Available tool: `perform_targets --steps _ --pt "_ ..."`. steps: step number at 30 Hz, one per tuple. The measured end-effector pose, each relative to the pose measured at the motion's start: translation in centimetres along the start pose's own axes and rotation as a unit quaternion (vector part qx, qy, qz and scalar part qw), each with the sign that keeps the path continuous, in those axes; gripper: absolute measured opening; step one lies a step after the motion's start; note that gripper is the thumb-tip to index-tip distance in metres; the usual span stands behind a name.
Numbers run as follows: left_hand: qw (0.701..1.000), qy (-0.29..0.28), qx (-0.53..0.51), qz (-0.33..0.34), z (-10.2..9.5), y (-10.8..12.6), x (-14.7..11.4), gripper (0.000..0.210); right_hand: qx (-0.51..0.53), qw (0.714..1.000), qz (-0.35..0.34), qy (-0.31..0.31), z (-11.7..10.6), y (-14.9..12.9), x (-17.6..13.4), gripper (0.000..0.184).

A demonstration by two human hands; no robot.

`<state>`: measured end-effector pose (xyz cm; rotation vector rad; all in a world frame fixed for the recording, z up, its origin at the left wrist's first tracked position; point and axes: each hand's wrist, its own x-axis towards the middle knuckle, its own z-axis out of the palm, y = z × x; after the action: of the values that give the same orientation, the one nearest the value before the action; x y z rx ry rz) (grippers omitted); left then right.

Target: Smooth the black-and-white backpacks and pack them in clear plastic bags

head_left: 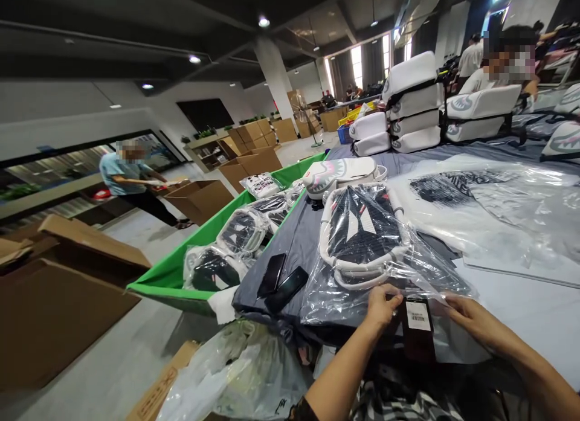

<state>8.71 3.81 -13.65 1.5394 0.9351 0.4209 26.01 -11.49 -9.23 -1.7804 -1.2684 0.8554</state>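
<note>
A black and white backpack (365,228) lies flat on the dark cloth-covered table, inside a clear plastic bag (333,297). The bag's mouth edge is pinched between the fingers of my left hand (383,307), just below the backpack. Farther right along that edge, my right hand (469,317) also grips the plastic. Between my hands hangs a dark tag (417,342) with a white barcode label, seen at the bag's opening. Two dark phones (286,289) lie left of the bag. Behind it rests a white backpack with a shark-mouth print (339,173).
Left of the table, a green-sided bin (170,283) holds several bagged backpacks. White backpacks (414,110) are stacked at the back, and clear bags (512,209) spread over the right. Cardboard boxes (67,312) stand on the floor. One person (129,173) is at left, others behind the stacks.
</note>
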Motion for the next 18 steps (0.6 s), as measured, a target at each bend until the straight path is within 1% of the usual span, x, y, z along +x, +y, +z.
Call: perform_targets --steps 2,3,6,8,10,12,14,15,16,17,18 --pt "0.999 -0.013 -0.048 -0.016 0.0 0.0 -0.4 0.018 0.075 0.996 0.039 -0.036 -0.1 -0.8 -0.4 0.075" --pt "0.997 -0.020 -0.068 -0.023 -0.1 0.0 -0.7 0.023 0.101 0.992 0.059 -0.040 -0.1 -0.9 -0.5 0.078" --pt "0.994 -0.029 -0.107 -0.024 -0.4 0.1 -1.5 0.037 0.130 0.986 0.103 -0.010 -0.1 -0.7 -1.0 0.081" --pt "0.993 -0.016 -0.119 -0.008 -0.3 0.2 -1.8 0.038 0.145 0.984 0.099 -0.021 0.0 -0.6 -1.4 0.079" --pt "0.993 -0.001 -0.119 0.011 0.3 0.2 -1.8 0.033 0.180 0.979 0.085 -0.041 0.4 -0.8 -1.8 0.072" --pt "0.994 0.011 -0.104 0.024 1.2 0.1 -1.7 0.028 0.240 0.965 0.099 -0.036 1.1 -0.9 -2.2 0.064" --pt "0.997 0.025 -0.074 0.030 2.2 -0.2 -1.6 0.025 0.290 0.946 0.143 -0.008 2.2 -0.7 -2.7 0.060" --pt "0.997 0.032 -0.061 0.032 2.5 -0.3 -1.6 0.022 0.297 0.941 0.163 0.006 2.7 -0.4 -3.0 0.060" --pt "0.998 0.035 -0.039 0.039 2.7 -0.4 -1.7 0.019 0.286 0.942 0.172 0.018 3.3 0.1 -3.2 0.061" --pt "0.998 0.032 0.001 0.052 2.8 -0.3 -1.8 0.016 0.256 0.952 0.168 0.030 3.8 0.6 -3.3 0.061" --pt "0.995 0.022 0.064 0.071 2.7 -0.1 -1.9 0.012 0.209 0.965 0.152 0.045 4.2 1.2 -3.5 0.060"
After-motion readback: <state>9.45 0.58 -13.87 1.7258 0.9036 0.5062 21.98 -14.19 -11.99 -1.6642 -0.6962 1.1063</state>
